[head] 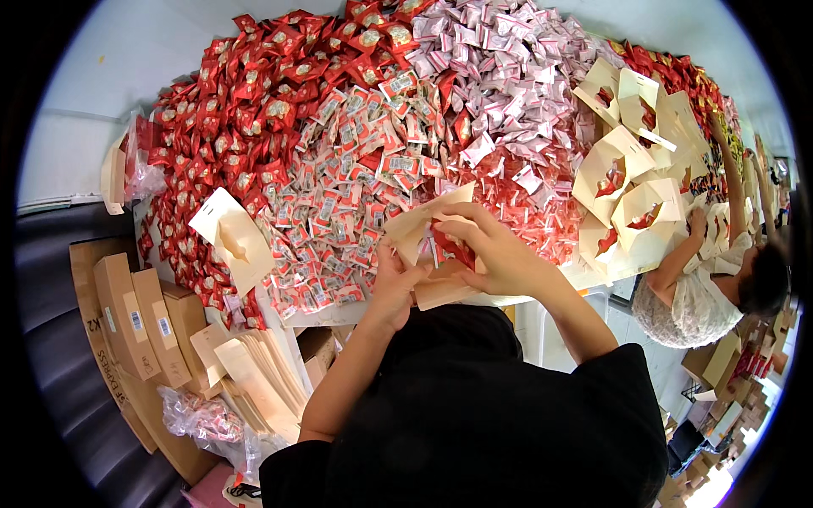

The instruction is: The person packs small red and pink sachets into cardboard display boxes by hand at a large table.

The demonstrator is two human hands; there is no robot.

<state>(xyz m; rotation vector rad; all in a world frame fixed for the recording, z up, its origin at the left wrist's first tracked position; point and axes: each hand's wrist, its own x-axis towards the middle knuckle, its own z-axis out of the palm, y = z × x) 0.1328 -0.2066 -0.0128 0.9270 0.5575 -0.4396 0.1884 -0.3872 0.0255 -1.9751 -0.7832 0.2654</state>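
My left hand (395,286) grips the lower left edge of a cream paper box (444,284) held before my body. On the box's other side is my right hand (492,251), with its fingers around the opening and touching it. Red and white wrapped packets (452,247) show inside the box. Beyond my hands lie heaps of red packets (251,82), red-and-white packets with barcodes (336,197), pale pink packets (508,82) and clear-wrapped red pieces (533,222). A cream paper box with a cut-out (238,244) rests on the heap at left.
Several cream boxes holding red packets (625,168) crowd the table at right, beside a co-worker in a light top (686,298). Flat cream card blanks (260,374), cardboard boxes (127,317) and a clear plastic bag of packets (213,419) stand at lower left.
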